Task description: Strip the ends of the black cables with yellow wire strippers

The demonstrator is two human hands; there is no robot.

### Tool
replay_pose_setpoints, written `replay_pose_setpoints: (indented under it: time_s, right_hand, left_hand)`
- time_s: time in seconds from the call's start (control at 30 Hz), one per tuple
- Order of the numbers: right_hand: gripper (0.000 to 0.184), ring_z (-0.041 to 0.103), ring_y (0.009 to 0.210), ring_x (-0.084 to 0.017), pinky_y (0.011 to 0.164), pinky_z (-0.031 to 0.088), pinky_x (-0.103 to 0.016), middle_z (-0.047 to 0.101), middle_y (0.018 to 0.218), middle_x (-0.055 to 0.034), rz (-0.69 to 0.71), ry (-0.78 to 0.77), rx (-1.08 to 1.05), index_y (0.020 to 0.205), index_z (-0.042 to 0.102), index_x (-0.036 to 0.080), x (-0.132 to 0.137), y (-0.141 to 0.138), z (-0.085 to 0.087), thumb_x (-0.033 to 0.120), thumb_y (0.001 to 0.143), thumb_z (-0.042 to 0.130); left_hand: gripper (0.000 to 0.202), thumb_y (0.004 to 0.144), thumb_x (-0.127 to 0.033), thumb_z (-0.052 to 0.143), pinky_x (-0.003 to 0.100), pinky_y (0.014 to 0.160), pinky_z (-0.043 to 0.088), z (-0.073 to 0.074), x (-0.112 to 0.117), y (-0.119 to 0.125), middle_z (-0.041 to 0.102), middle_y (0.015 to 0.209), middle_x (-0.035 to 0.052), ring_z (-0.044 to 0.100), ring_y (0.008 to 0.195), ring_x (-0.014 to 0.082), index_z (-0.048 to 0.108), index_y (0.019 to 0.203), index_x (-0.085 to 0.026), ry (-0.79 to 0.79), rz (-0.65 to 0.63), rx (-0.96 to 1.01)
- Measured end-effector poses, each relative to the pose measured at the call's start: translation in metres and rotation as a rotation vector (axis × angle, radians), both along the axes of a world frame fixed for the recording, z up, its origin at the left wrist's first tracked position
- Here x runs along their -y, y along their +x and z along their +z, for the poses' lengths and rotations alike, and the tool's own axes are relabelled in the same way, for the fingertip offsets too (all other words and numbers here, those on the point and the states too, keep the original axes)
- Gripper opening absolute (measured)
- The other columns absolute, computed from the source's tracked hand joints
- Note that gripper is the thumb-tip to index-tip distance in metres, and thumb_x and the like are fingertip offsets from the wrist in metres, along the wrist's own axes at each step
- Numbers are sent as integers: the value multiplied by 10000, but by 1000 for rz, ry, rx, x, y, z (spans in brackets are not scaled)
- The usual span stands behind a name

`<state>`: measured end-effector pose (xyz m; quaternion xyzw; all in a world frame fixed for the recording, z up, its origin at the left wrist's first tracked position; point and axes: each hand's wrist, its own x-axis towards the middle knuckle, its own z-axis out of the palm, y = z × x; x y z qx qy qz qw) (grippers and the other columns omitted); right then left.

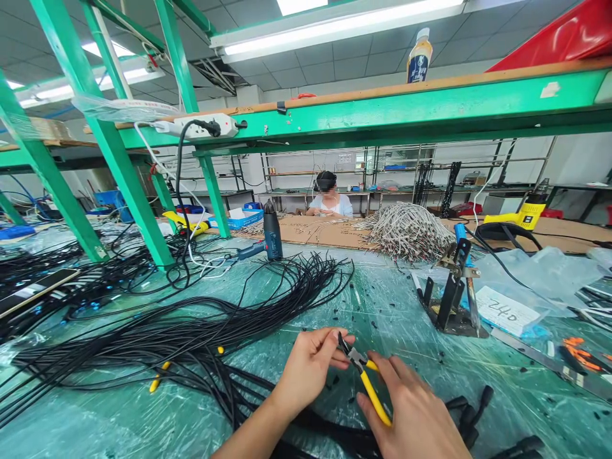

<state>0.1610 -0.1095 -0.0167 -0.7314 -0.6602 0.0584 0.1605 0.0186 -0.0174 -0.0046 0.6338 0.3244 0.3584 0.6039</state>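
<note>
Right hand (414, 401) grips yellow-handled pliers (371, 390); left hand (310, 364) curls at their tips, hold unclear, black cables (191, 330) to its left.

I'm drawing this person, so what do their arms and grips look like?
They're human, with fingers and thumbs. The left grip wears no glove, and I see no ring or bracelet. The left arm is slender and bare as far as it shows, without a sleeve. The right grip is gloveless too; its arm is mostly out of view.

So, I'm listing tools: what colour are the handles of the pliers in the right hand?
The pliers' handles are yellow, best seen in the head view.
</note>
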Motion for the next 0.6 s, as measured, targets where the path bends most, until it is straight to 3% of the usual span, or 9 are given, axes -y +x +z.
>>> replay_pose_setpoints:
  time_s: [0.3,0.47,0.6]
  right_hand:
    - [371,570,870,-260,736,439,-390,568,1013,-96,51,-59,-181,1152,436,171,0,1,-2,352,836,367]
    - [384,564,901,-265,743,429,-386,557,1034,-96,52,-24,-147,1165,417,188,-2,3,-6,364,828,360]
    - [329,591,753,-212,661,437,-311,599,878,-55,122,-81,-296,1053,469,208,-6,8,-16,426,823,381]
  left_hand:
    - [386,863,-392,448,321,674,543,0,0,0,678,1007,106,638,666,163,610,1028,-83,16,-39,-29]
    - [381,860,-389,452,316,671,539,1,1,0,671,1015,115,645,682,172,612,1012,-79,2,-48,-23]
    - [382,858,-396,447,316,667,538,0,1,-1,683,972,119,664,707,195,621,985,-80,-20,-57,-7]
